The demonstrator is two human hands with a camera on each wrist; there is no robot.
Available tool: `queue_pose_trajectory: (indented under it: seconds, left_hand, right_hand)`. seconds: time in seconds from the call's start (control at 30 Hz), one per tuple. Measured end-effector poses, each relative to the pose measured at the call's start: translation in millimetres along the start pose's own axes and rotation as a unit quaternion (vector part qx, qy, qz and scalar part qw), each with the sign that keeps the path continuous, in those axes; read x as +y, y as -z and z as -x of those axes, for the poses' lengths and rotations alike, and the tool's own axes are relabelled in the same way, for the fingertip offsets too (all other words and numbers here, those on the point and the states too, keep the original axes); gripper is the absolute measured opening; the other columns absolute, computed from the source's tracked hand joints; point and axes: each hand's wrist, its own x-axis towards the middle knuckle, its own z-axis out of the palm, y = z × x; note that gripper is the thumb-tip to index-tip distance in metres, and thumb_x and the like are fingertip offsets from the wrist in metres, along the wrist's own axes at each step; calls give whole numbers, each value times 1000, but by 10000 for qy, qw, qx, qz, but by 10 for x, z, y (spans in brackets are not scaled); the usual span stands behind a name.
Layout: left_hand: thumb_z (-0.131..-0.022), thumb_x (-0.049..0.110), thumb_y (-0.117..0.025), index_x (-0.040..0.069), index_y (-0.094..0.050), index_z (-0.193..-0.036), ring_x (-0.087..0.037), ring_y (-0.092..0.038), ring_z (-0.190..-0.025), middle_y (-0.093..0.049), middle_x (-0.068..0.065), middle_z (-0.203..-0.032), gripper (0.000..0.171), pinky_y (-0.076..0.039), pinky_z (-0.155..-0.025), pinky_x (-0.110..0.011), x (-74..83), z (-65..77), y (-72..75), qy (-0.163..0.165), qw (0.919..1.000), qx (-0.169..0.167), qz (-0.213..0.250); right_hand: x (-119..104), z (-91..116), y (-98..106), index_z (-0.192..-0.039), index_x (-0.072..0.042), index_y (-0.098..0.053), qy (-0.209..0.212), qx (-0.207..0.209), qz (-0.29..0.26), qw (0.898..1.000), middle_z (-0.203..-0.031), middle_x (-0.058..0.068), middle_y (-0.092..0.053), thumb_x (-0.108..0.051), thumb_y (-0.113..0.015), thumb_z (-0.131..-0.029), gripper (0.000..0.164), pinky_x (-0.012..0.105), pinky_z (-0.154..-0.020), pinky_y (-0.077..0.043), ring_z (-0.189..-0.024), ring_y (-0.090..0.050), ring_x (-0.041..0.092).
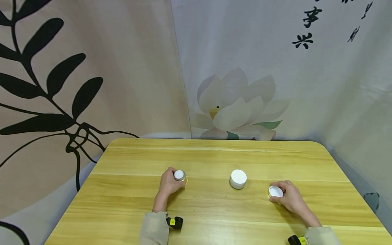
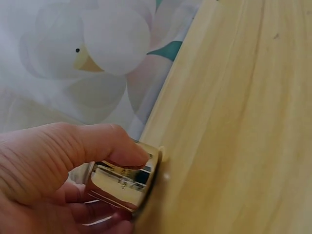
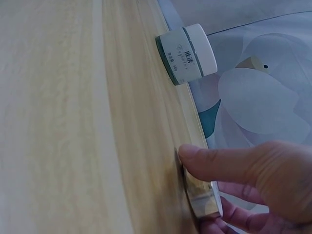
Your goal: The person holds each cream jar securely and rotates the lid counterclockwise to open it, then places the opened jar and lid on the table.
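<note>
My left hand (image 1: 169,183) grips a small shiny gold jar (image 2: 119,185) on the left half of the table. The jar stands upright, and its white round top shows in the head view. Farther right, my right hand (image 1: 291,196) pinches a shallow gold lid (image 3: 202,202) by its rim. Its white inner side (image 1: 276,191) faces up, and it lies at the tabletop. Between the hands, apart from both, a white-capped cosmetic jar (image 1: 238,179) stands upright; the right wrist view shows dark print on its pale side.
The light wooden table (image 1: 208,217) has rounded far corners. Behind it hangs a curtain (image 1: 141,75) printed with dark leaves, a pale lotus and black characters. A black wrist camera (image 1: 176,223) sits at the left cuff, another (image 1: 294,240) at the right.
</note>
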Motion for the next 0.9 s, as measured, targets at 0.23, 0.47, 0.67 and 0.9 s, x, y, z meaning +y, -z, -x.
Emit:
queue_pose_trajectory:
  seconds: [0.23,0.47,0.67,0.9]
  left_hand:
    - [-62,12,-81,-6,-53,-111,-34,-52,-95,-58,-18,-101,59,-44,-79,-45,94,-17,30,-195,9995,142,-224]
    - [-68,11,-80,-8,-55,-114,-36,-51,-96,-57,-21,-105,57,-43,-80,-42,302,-25,4,-973,9931,479,439]
    - [-71,10,-79,-5,-56,-113,-36,-51,-97,-58,-20,-106,50,-44,-83,-47,524,-32,-142,-1564,9816,248,1066]
    - [-70,9,-79,-7,-56,-114,-37,-52,-98,-59,-21,-107,52,-44,-86,-50,795,-24,-464,-1794,9737,-659,1240]
  right_hand:
    - [4,2,0,-105,4,-66,46,-2,4,10000,-95,15,-57,-12,-84,-64,47,34,-66,-42,-79,-51,23]
    - [1,2,6,-105,4,-66,53,-8,0,10000,-96,16,-57,-12,-84,-64,47,34,-67,-43,-80,-52,23]
    - [3,4,7,-104,4,-66,113,39,-9,9999,-96,16,-57,-12,-84,-64,46,34,-67,-43,-80,-52,23]
    - [5,8,-6,-105,4,-66,84,53,-16,9999,-96,16,-57,-12,-84,-65,47,34,-67,-42,-80,-51,23]
